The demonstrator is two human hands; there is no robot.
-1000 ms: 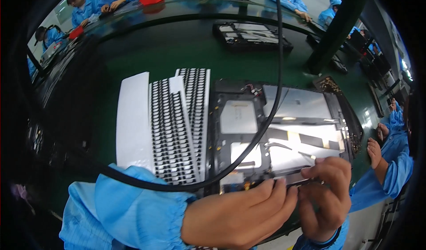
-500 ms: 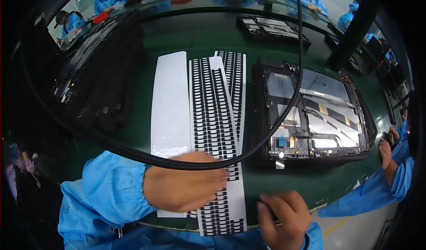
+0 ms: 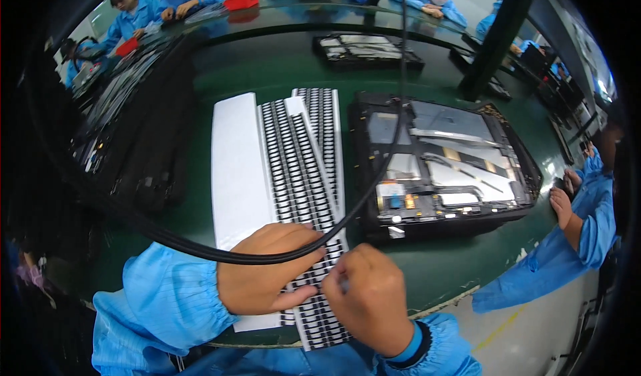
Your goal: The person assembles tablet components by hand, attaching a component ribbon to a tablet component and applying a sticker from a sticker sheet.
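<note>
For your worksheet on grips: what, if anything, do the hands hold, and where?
The left hand presses flat on the sticker sheet near its lower end; the right hand pinches there, its grip hidden.

Shiny green table top (image 3: 267, 62). Smooth white paper sheet (image 3: 235, 162) with small black sticky pads (image 3: 297, 169). Glossy black rubber cable (image 3: 200, 246). Blue cloth sleeve (image 3: 167, 296). Silvery metal inside open tablet (image 3: 444, 159).
</note>
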